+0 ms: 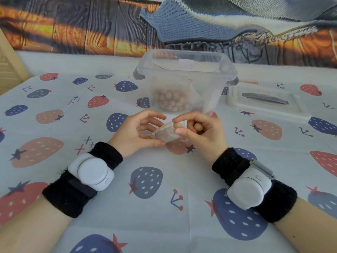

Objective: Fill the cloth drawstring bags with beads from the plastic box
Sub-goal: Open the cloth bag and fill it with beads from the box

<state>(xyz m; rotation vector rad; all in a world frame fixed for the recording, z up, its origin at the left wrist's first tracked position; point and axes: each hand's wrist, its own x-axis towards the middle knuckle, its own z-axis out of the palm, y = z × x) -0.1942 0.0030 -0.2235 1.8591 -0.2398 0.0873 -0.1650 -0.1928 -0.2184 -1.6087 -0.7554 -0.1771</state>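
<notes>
A small pale cloth drawstring bag (pixel 165 134) lies sideways between my two hands, its mouth turned right. My left hand (pixel 135 133) grips the bag with thumb below and fingers above. My right hand (pixel 197 131) pinches one tan bead (pixel 176 125) at the bag's mouth with thumb and forefinger, and more beads (pixel 198 127) sit tucked in its curled fingers. Just behind the hands stands the clear plastic box (pixel 184 79), open, with many tan beads (pixel 170 100) heaped at its bottom and another pale cloth bag (pixel 194 94) inside to the right.
The box's clear lid (pixel 268 103) with a grey handle lies flat to the right of the box. A strawberry-print tablecloth (pixel 149 181) covers the table. A printed backdrop (pixel 91 28) hangs along the far edge.
</notes>
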